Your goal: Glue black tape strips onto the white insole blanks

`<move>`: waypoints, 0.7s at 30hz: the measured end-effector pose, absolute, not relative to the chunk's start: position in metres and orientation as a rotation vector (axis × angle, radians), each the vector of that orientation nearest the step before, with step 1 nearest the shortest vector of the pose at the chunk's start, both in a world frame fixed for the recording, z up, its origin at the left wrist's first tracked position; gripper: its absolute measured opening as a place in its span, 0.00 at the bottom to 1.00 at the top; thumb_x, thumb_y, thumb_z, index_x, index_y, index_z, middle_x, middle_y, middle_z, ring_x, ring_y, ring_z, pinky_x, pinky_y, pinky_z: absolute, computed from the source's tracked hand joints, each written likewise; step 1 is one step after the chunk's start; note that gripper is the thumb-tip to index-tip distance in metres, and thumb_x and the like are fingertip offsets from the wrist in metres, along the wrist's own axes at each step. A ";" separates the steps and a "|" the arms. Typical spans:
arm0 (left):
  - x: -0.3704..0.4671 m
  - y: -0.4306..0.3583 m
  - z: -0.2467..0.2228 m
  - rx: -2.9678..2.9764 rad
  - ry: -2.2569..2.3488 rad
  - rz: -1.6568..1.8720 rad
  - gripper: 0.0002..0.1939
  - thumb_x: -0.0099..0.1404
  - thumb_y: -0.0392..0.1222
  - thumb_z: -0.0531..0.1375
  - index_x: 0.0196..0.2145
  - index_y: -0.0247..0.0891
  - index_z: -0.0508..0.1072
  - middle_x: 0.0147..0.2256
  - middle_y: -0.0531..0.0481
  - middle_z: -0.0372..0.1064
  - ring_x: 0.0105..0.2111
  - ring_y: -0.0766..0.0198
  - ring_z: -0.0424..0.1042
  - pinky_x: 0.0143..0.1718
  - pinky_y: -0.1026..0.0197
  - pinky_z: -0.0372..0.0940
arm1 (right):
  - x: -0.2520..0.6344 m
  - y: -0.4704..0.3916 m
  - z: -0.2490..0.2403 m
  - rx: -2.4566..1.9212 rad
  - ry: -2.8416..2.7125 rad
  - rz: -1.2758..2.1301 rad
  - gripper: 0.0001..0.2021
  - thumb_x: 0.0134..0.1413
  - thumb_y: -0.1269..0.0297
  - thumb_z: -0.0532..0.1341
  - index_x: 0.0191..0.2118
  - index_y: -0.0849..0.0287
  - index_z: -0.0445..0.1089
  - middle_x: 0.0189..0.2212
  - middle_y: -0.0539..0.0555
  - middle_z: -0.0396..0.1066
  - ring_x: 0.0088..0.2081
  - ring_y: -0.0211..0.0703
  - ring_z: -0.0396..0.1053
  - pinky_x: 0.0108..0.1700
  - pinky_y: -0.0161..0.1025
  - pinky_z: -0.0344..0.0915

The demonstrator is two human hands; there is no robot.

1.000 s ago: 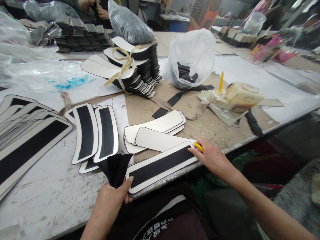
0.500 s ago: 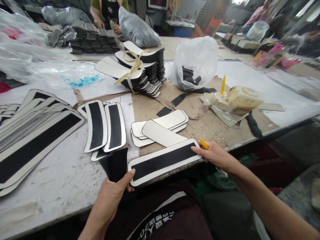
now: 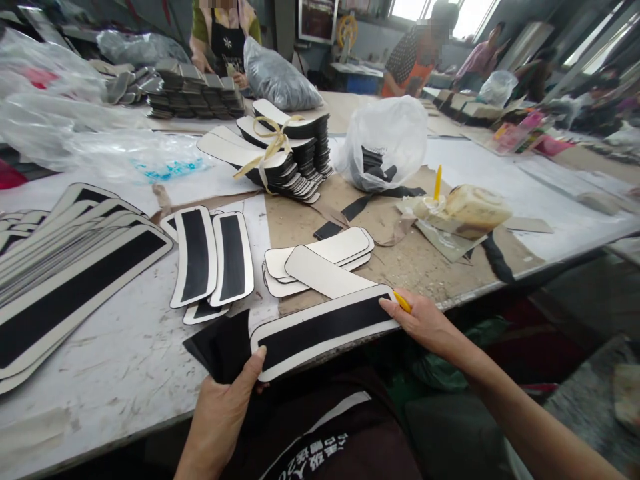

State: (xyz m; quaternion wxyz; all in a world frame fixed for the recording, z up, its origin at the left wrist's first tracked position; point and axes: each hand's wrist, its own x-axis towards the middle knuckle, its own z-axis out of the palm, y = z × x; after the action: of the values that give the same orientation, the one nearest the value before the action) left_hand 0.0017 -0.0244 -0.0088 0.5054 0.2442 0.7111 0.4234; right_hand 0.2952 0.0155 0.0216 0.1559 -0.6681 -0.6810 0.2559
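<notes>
A long white panel with a black strip down its middle [image 3: 325, 331] lies across the table's front edge. My left hand [image 3: 227, 400] grips its left end, thumb on top, and also holds several black strips [image 3: 220, 343] that fan out to the left. At the panel's right end, my right hand [image 3: 417, 320] pinches the corner, with a yellow stick-like tool [image 3: 402, 301] tucked in the same hand. Plain white panels [image 3: 320, 252] lie overlapping just behind. Left of them, panels with black strips [image 3: 233, 257] overlap each other.
A fanned pile of striped panels [image 3: 75, 300] covers the left side. Tied stacks of panels [image 3: 260, 147], a white plastic bag [image 3: 387, 140] with black pieces, and a stained plastic container [image 3: 477, 208] beside a yellow spike [image 3: 438, 183] stand farther back. Co-workers [image 3: 227, 40] are across the table.
The view has tilted up slightly. Both hands still hold the panel, which has shifted slightly left and down in view. The black strips in my left hand have swung farther left.
</notes>
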 end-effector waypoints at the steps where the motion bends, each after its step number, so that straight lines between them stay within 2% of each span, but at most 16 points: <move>1: 0.003 -0.025 -0.008 0.580 1.710 1.063 0.23 0.45 0.51 0.68 0.36 0.33 0.73 0.27 0.48 0.73 0.28 0.56 0.72 0.30 0.57 0.69 | 0.294 0.015 0.021 -1.913 -1.932 0.719 0.16 0.58 0.52 0.50 0.24 0.56 0.55 0.20 0.46 0.57 0.24 0.36 0.54 0.27 0.35 0.53; 6: 0.004 -0.029 -0.010 0.516 1.729 1.126 0.24 0.47 0.51 0.67 0.39 0.35 0.74 0.39 0.44 0.74 0.38 0.52 0.73 0.44 0.50 0.68 | 0.293 0.013 0.015 -1.859 -1.885 0.661 0.18 0.59 0.50 0.49 0.24 0.56 0.55 0.20 0.46 0.56 0.23 0.36 0.54 0.27 0.35 0.53; 9: 0.002 -0.030 -0.010 0.519 1.728 1.111 0.23 0.47 0.50 0.68 0.39 0.36 0.74 0.41 0.45 0.74 0.41 0.52 0.73 0.48 0.50 0.65 | 0.293 0.012 0.015 -1.855 -1.870 0.670 0.18 0.58 0.50 0.49 0.24 0.56 0.56 0.20 0.46 0.56 0.23 0.36 0.54 0.27 0.35 0.53; 12: 0.002 -0.030 -0.006 0.422 1.649 1.142 0.21 0.46 0.45 0.69 0.38 0.36 0.74 0.38 0.46 0.75 0.37 0.53 0.74 0.41 0.55 0.70 | 0.295 0.013 0.019 -1.828 -1.855 0.785 0.17 0.58 0.51 0.50 0.25 0.57 0.58 0.21 0.46 0.57 0.24 0.37 0.55 0.28 0.35 0.55; 15: 0.002 -0.029 -0.002 0.281 1.531 1.165 0.23 0.46 0.40 0.69 0.42 0.37 0.74 0.34 0.48 0.76 0.32 0.54 0.75 0.33 0.57 0.73 | 0.297 0.013 0.026 -1.774 -1.810 0.972 0.17 0.58 0.50 0.51 0.26 0.58 0.60 0.22 0.46 0.58 0.24 0.36 0.55 0.27 0.34 0.55; 21: -0.004 -0.030 0.002 0.259 1.425 1.167 0.30 0.46 0.37 0.70 0.49 0.39 0.70 0.36 0.48 0.76 0.33 0.54 0.76 0.36 0.56 0.72 | 0.300 0.010 0.030 -1.691 -1.556 1.326 0.17 0.56 0.49 0.54 0.27 0.58 0.60 0.19 0.44 0.53 0.20 0.32 0.48 0.20 0.32 0.47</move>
State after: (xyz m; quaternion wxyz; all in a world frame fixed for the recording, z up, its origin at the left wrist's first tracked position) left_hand -0.0036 -0.0304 0.0019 0.5979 0.1118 0.6142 0.5028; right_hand 0.3002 0.0104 0.0302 0.2417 -0.6185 -0.5689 0.4851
